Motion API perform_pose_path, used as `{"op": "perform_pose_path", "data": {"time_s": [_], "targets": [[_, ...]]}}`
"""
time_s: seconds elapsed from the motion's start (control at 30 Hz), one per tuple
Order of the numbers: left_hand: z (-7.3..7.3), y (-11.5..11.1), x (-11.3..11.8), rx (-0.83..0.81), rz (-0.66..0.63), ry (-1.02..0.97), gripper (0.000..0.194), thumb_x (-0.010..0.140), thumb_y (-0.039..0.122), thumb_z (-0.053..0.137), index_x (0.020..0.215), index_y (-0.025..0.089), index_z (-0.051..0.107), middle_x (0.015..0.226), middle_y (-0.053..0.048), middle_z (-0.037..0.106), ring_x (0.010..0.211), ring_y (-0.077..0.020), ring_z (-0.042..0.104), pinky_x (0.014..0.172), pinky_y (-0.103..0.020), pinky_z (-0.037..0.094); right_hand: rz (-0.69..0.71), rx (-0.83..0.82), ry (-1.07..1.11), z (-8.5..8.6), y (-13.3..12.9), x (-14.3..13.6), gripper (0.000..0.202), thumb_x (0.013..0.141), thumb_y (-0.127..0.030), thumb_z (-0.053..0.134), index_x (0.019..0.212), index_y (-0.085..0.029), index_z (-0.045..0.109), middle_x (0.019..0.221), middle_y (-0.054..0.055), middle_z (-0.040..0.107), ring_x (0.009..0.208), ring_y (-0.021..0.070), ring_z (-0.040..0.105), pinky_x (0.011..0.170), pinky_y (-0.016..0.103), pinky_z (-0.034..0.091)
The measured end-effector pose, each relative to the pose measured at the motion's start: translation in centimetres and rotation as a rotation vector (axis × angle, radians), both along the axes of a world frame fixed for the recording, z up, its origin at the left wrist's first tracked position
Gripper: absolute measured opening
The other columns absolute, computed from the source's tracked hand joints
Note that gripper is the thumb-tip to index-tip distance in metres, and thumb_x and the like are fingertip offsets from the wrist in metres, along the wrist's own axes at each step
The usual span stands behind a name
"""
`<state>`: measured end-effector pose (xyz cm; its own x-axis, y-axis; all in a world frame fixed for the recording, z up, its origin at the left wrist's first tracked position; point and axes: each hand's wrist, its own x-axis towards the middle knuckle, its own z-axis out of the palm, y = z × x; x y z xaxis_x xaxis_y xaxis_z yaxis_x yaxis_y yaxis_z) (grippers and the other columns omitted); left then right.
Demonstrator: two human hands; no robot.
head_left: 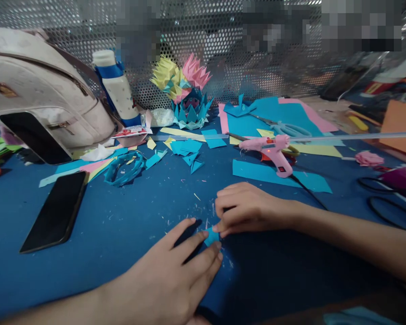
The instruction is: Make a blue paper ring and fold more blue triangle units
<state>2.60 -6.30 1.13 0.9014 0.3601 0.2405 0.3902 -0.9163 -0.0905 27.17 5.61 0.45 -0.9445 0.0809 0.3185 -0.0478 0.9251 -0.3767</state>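
Note:
A small blue piece of paper (211,235) lies on the blue tabletop between my two hands. My left hand (184,266) rests with its fingers spread, their tips pressing the paper's left and lower edges. From the right, my right hand (245,208) pinches the paper's right edge, its other fingers curled under. Beyond my hands sits a pink glue gun (272,151) with a clear glue stick in its back, near a long blue paper strip (282,177). Folded blue paper pieces (189,153) lie farther off.
Two phones, one flat (56,212) and one leaning (35,137) on a white backpack (47,90), are at left. A bottle (117,88), a folded-paper flower piece (192,108) and blue-handled scissors (291,129) stand or lie toward the mesh back. The glue gun's black cord (309,192) runs right.

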Motion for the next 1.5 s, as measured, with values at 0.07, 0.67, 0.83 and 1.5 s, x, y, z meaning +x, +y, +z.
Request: {"op": "perform_pose_path", "data": {"time_s": [0.07,0.67,0.83,1.5], "targets": [[0.1,-0.1,0.1,0.006,-0.002,-0.013,0.052,0.107,0.048,0.033,0.134,0.012,0.059,0.135,-0.006,0.062,0.12,-0.0297,0.056,0.115,-0.052,0.025,0.001,-0.006,-0.011,0.1,0.0,0.0,0.022,0.101,-0.035,0.053,0.098,-0.02,0.069,0.077,0.0,0.06,0.071,0.0124,0.05,0.066,0.027,0.032],[-1.0,-0.7,0.6,0.115,-0.08,0.015,0.033,0.103,0.026,0.047,0.13,0.018,0.065,0.131,-0.003,0.064,0.112,-0.0239,0.062,0.107,-0.04,0.044,-0.055,0.13,-0.038,0.2,-0.8,0.3,0.028,0.106,-0.033,0.042,0.1,-0.02,0.066,0.079,0.0,0.058,0.069,0.0133,0.045,0.062,0.03,0.029],[-0.9,-0.4,0.3,0.08,-0.073,-0.009,0.03,0.104,0.028,0.049,0.128,0.022,0.066,0.135,0.001,0.063,0.116,-0.0224,0.061,0.106,-0.037,0.046,-0.065,0.13,-0.033,-0.3,-0.8,0.4,0.027,0.106,-0.033,0.042,0.101,-0.02,0.065,0.079,-0.001,0.057,0.068,0.0131,0.045,0.06,0.03,0.03],[-1.3,0.6,-0.4,-0.011,0.095,-0.122,0.045,0.11,0.039,0.032,0.126,0.015,0.066,0.128,-0.003,0.068,0.121,-0.0165,0.058,0.108,-0.027,0.042,-0.086,0.077,-0.034,-0.4,-0.6,0.7,0.03,0.107,-0.033,0.038,0.101,-0.02,0.065,0.086,0.001,0.061,0.076,0.0136,0.053,0.067,0.029,0.038]]}}
